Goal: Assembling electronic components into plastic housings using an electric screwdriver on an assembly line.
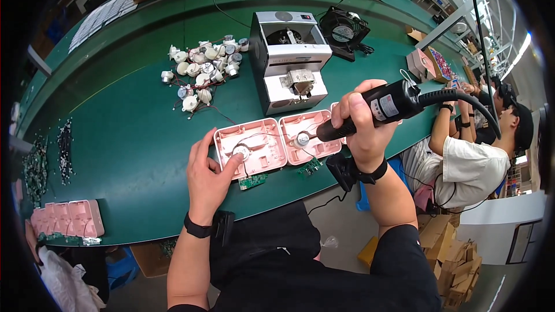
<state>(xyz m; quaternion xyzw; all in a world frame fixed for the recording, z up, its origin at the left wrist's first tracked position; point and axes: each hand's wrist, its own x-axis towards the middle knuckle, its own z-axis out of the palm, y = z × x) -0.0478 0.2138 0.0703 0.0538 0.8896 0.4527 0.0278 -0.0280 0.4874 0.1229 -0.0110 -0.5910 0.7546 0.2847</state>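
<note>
My right hand (365,124) is wrapped around a black corded electric screwdriver (399,101). Its tip points left, at a small motor (301,139) in the right-hand pink plastic housing (324,145). With my left hand (207,173) I grip the left pink housing (267,159), fingers along its outer left wall. The thumb presses on a round white motor (241,151) inside. A green circuit board (253,181) hangs on wires at that housing's near edge, and another circuit board (310,167) lies by the second one. Part of a third housing shows behind the screwdriver.
Beyond the housings stands a grey-and-black screw feeder machine (292,63), with a black fan (344,32) to its right. Several wired motors (205,66) are heaped left of it. More pink housings (69,219) lie far left, below piled circuit boards (36,164). Co-workers (471,164) sit right.
</note>
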